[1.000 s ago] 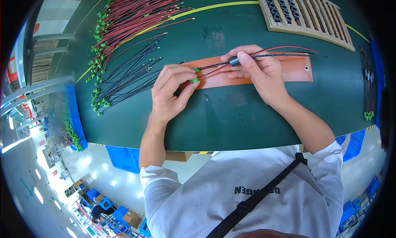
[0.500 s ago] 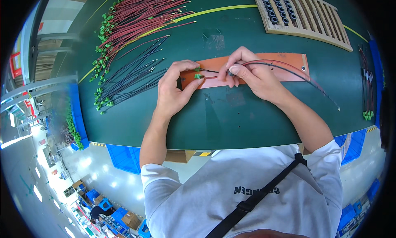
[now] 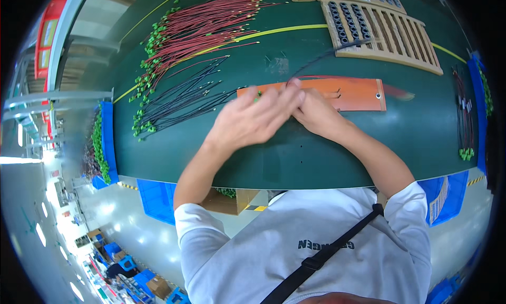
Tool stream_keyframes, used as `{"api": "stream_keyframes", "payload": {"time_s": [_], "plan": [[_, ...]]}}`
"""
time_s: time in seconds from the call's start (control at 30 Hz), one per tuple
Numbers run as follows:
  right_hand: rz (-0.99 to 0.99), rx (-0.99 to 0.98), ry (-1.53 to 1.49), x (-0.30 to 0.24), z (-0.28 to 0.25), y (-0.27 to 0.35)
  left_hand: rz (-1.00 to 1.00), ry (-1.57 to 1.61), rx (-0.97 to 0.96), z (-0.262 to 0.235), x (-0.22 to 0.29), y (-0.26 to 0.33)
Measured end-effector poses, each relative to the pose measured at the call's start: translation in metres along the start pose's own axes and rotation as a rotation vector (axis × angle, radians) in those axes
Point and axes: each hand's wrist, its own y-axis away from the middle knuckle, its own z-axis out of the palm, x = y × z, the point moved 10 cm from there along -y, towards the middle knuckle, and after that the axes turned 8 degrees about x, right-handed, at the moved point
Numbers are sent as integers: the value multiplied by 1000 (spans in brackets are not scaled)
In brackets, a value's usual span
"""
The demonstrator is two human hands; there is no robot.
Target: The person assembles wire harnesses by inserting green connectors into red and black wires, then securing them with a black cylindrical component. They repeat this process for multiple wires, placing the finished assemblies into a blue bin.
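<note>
My left hand (image 3: 255, 113) reaches across to my right hand, its fingers close together, smeared by motion and meeting the right fingertips. Curled at the board's front edge, my right hand (image 3: 320, 111) closes on a pair of wires, though its fingertips are partly hidden. From between the hands a black wire (image 3: 329, 53) sweeps up toward the wooden rack, and a red wire (image 3: 342, 77) runs to the right, its end blurred. A green connector (image 3: 259, 95) peeks out behind the left fingers. Under the hands lies an orange board (image 3: 363, 96) on the green table (image 3: 348, 169).
Red wires (image 3: 205, 22) and black wires (image 3: 184, 101) with green connectors lie in bundles at left. A wooden rack (image 3: 385, 38) holding dark rings stands at back right. More wires (image 3: 464, 114) lie at far right. Blue bins (image 3: 107, 140) flank the table.
My left hand has moved right from the board's left end to meet my right hand. The loose wire ends have swung apart, the black one upward. The dark ring at my right fingers is now hidden.
</note>
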Motion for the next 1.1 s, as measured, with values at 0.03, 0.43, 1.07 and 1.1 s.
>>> {"api": "stream_keyframes", "payload": {"time_s": [0.03, 0.43, 1.07, 1.1], "plan": [[56, -17, -61, -7, -4, 1, -44, 7, 19, 4, -12, 5], [-5, 3, -98, -11, -12, 13, -356, -73, -11, 3, -125, 85], [539, 38, -625, 37, -11, 0, -1507, 1635, 322, 69, -39, 99], [543, 42, -619, 36, -11, 0, -1517, 1619, 334, 70, -40, 98]]}}
